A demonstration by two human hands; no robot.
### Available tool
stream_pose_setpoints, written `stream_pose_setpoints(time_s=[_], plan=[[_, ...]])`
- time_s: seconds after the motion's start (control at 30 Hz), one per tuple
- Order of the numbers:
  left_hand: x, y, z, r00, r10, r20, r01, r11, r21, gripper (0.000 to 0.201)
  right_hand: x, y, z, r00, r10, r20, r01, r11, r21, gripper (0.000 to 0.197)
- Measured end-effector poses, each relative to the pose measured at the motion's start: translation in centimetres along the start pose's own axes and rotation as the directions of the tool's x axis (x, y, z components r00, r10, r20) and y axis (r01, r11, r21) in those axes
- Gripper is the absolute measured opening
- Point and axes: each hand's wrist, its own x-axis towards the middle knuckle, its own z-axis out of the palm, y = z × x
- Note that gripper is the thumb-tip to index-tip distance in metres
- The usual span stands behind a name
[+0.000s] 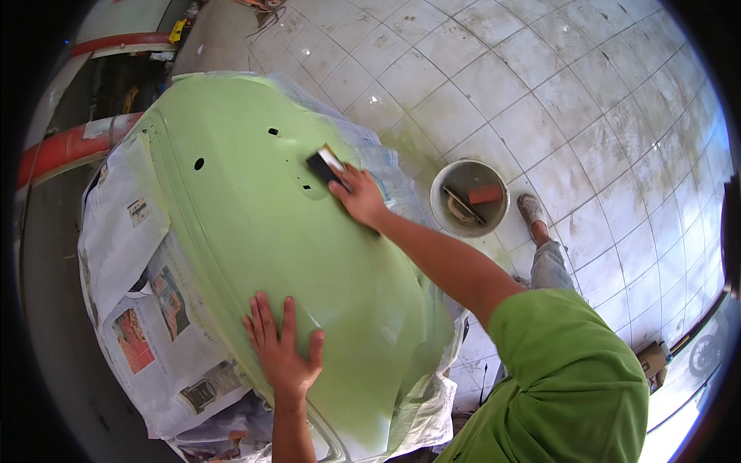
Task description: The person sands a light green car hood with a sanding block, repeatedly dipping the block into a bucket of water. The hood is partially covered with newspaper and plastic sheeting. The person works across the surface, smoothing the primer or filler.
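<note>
The grimy white tiled floor [617,139] took up most of what I could see. Over it stood a big curved panel [270,231], pale green and smooth, with newspaper [174,355] masking its left side and thin clear sheeting [363,143] along its far right edge. The worker leaned in from the lower right in a bright green shirt [567,363], both arms stretched over the panel. Off to the left ran a red bar [62,154]. On the tiles to the right, near a foot in a worn shoe [531,208], sat a round bucket [448,181].

The left hand [285,355] lay on the lower part of the panel, fingers spread, holding nothing. The right hand [357,193] was closed around one end of a dark block [316,170] with a pale strip along its side; that block rested on the panel's upper right area. A reddish piece [485,194] lay inside the bucket. Smallest were the panel's dark holes, the round one [199,164] well left of the block.
</note>
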Motion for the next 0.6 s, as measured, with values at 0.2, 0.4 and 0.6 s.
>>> stream_pose_setpoints(time_s=[0.2,0.4,0.6], plan=[[-1.5,-0.7,1.2,0.999,-0.044,0.021,0.044,0.999,0.009,0.073,-13.7,-4.3,-0.4,0.996,0.013,0.09,-0.01,0.999,-0.032,0.054],[-2.0,-0.3,0.1,0.998,-0.052,0.039,0.052,0.999,0.013,0.073,-27.1,-6.5,-3.7,0.961,-0.135,0.241,0.139,0.99,0.002,0.054],[1.7,0.6,-0.2,0.998,0.056,-0.012,-0.056,0.998,0.028,0.075,0.7,1.8,-1.1,0.995,-0.084,-0.045,0.084,0.996,-0.015,0.052]])
